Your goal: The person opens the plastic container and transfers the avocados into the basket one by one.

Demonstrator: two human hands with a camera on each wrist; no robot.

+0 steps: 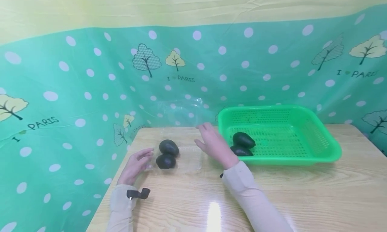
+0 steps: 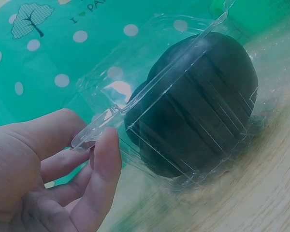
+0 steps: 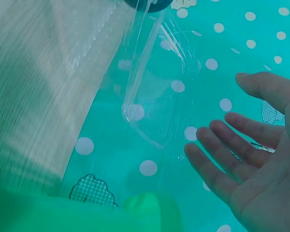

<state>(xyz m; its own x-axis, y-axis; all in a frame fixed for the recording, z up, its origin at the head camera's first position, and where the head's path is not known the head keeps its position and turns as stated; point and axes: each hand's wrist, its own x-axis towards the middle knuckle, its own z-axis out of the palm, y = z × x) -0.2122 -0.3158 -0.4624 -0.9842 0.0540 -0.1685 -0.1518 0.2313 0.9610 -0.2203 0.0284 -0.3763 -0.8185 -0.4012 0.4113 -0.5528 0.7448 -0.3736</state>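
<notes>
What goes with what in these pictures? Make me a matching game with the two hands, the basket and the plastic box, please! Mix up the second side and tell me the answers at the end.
Column 1
1. left hand
2. right hand
3. basket
4. plastic box

Column 2
A. see-through, with its lid up
B. holding nothing
C. bright green
D. pinching a clear plastic edge

Right pairs: 1-D, 2-B, 3-C, 4-A
</notes>
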